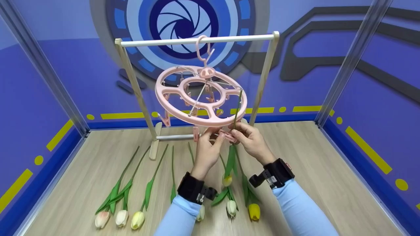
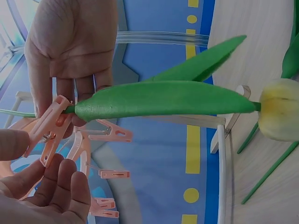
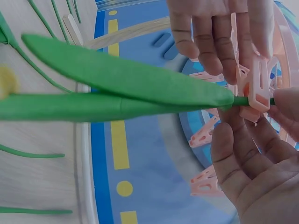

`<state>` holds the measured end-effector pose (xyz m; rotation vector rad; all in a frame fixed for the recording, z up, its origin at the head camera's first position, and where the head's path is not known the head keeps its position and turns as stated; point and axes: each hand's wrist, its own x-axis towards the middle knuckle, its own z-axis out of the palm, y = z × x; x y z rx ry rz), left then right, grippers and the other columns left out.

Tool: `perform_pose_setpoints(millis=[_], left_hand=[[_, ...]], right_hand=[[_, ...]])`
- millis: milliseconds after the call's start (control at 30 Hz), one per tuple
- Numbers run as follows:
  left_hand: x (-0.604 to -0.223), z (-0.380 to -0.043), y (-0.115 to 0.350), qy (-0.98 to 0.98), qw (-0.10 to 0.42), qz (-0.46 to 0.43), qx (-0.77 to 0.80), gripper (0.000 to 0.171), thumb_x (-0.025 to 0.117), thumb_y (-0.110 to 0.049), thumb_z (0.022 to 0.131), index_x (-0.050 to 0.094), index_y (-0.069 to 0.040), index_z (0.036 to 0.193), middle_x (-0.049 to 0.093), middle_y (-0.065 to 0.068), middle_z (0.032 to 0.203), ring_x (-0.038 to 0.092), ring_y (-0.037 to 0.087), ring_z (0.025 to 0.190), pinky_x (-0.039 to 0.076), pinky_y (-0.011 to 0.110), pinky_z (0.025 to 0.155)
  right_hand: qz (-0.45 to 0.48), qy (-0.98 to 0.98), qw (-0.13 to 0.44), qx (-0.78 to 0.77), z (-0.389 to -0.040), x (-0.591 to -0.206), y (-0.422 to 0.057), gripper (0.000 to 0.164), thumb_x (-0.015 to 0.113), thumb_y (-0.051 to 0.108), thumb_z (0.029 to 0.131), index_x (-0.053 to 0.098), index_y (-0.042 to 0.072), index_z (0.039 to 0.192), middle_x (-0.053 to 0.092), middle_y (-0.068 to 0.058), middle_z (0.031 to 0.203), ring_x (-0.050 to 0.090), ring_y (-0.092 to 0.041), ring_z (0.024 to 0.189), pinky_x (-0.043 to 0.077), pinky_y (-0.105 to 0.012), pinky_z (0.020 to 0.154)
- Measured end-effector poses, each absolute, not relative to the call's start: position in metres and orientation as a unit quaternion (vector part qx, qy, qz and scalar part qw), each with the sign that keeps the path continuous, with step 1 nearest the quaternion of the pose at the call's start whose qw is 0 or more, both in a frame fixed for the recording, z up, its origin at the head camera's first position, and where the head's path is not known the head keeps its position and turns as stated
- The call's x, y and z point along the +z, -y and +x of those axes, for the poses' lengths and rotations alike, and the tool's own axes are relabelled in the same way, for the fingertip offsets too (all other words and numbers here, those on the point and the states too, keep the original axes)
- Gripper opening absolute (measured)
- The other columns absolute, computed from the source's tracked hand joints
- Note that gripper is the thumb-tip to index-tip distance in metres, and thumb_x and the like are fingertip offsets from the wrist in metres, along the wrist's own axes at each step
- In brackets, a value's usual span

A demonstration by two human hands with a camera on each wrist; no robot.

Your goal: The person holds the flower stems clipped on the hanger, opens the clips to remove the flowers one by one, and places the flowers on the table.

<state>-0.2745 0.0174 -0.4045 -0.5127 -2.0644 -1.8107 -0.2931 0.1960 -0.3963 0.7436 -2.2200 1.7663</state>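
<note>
My left hand (image 1: 209,149) pinches a pink clothespin (image 1: 228,135) below the near rim of a round pink clip hanger (image 1: 183,113). The thumb and fingers press its handle ends in the left wrist view. My right hand (image 1: 254,141) holds the green stem of an artificial tulip (image 1: 230,160) beside this clothespin. Upside down, the tulip's pale yellow bloom (image 2: 279,109) hangs toward the table, and its bare stem rises past the hanger's rim. In the right wrist view the stem passes between the clothespin's jaws (image 3: 259,88), just under its leaves.
The hanger hooks over the white bar (image 1: 236,38) of a wooden stand. Other pink clips (image 1: 166,119) dangle around it. Several tulips lie on the wooden table (image 1: 328,183), including a pinkish one (image 1: 102,219) at left and a yellow one (image 1: 254,211) near the right forearm. Blue walls surround the table.
</note>
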Motion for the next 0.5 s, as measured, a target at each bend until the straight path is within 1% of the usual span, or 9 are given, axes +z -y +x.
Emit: perform_pose_setpoints(millis=[133,267,400,500], left_hand=[[-0.405,-0.275,-0.017,0.724,0.175,-0.166,-0.646,0.026,0.065,-0.008,0.101,0.068,0.004,0.124,0.069,0.018,0.110,0.066,0.030,0.095,0.052,0.032,0.078],[-0.406,-0.275,-0.015,0.723,0.180,-0.157,-0.649,0.023,0.066,-0.007,0.101,0.069,0.002,0.122,0.070,0.017,0.109,0.066,0.029,0.094,0.052,0.034,0.079],[-0.408,-0.274,-0.013,0.721,0.177,-0.151,-0.653,0.021,0.066,-0.009,0.101,0.070,0.001,0.120,0.070,0.015,0.108,0.065,0.025,0.093,0.052,0.034,0.080],[-0.407,-0.273,-0.011,0.717,0.175,-0.146,-0.659,0.022,0.065,-0.009,0.102,0.070,0.001,0.121,0.071,0.014,0.109,0.065,0.023,0.093,0.051,0.032,0.080]], right_hand=[[0.254,0.757,0.083,0.596,-0.292,-0.402,-0.200,0.025,0.056,0.004,0.105,0.064,-0.011,0.123,0.069,-0.023,0.099,0.065,-0.013,0.078,0.054,-0.024,0.069],[0.261,0.763,0.038,0.589,-0.289,-0.412,-0.205,0.029,0.058,0.006,0.105,0.061,-0.011,0.128,0.068,-0.026,0.105,0.065,-0.016,0.083,0.055,-0.028,0.072],[0.257,0.774,0.003,0.579,-0.285,-0.421,-0.207,0.035,0.064,0.009,0.102,0.060,-0.009,0.132,0.068,-0.024,0.110,0.066,-0.016,0.087,0.056,-0.031,0.076],[0.256,0.781,-0.002,0.569,-0.282,-0.428,-0.207,0.034,0.068,0.009,0.099,0.063,-0.008,0.129,0.068,-0.022,0.110,0.066,-0.017,0.088,0.056,-0.030,0.075]])
